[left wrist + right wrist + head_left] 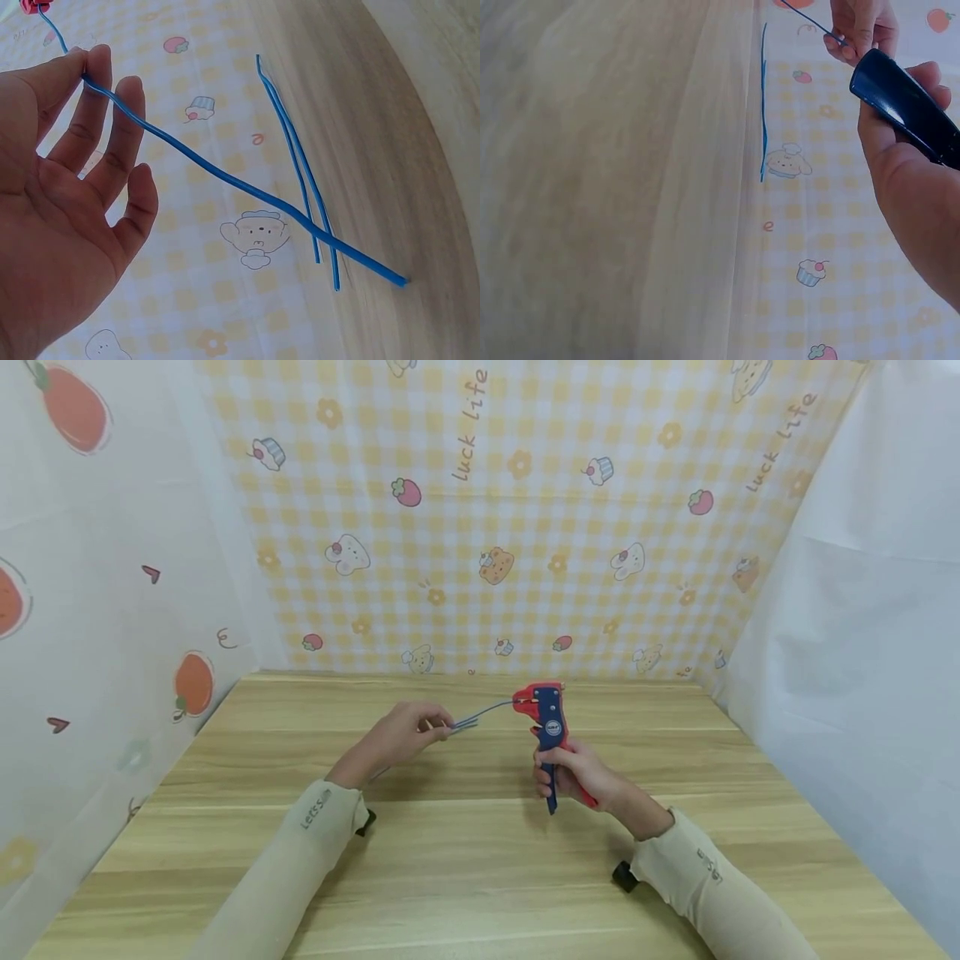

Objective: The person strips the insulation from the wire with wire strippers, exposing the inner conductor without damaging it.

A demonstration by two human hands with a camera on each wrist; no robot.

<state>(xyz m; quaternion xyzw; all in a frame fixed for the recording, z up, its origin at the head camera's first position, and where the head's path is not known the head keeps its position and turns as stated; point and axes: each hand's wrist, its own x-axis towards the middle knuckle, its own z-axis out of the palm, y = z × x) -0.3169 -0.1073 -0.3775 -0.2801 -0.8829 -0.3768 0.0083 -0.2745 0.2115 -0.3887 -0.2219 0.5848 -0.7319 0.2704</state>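
While the left hand (405, 733) pinches a blue wire (202, 161) between thumb and forefinger, other fingers loosely bent, I only get part of the rest on my feeds. The wire runs from those fingertips across to the red-and-blue wire stripper (551, 714), which the right hand (579, 774) grips, fingers curled round its handles. The wire enters the stripper's head on the side facing the left hand; too small for me to tell whether the jaws bite it. The other end trails back past the left palm, mostly covered by that hand in the head view. Loose blue wires (298, 154), two strands by my count, lie on the wooden table (480, 877) near the left fingertips; from the head view I can barely separate them from the held one. In the right wrist view I see just a dark handle at the right palm, cut off by the edge, and the left hand cropped at the top. Left wrist view gives me only a red corner of the stripper. Pale sleeves (705, 893) hide the forearms; black blocks (625, 877) stick out under the cuffs, partly covered.
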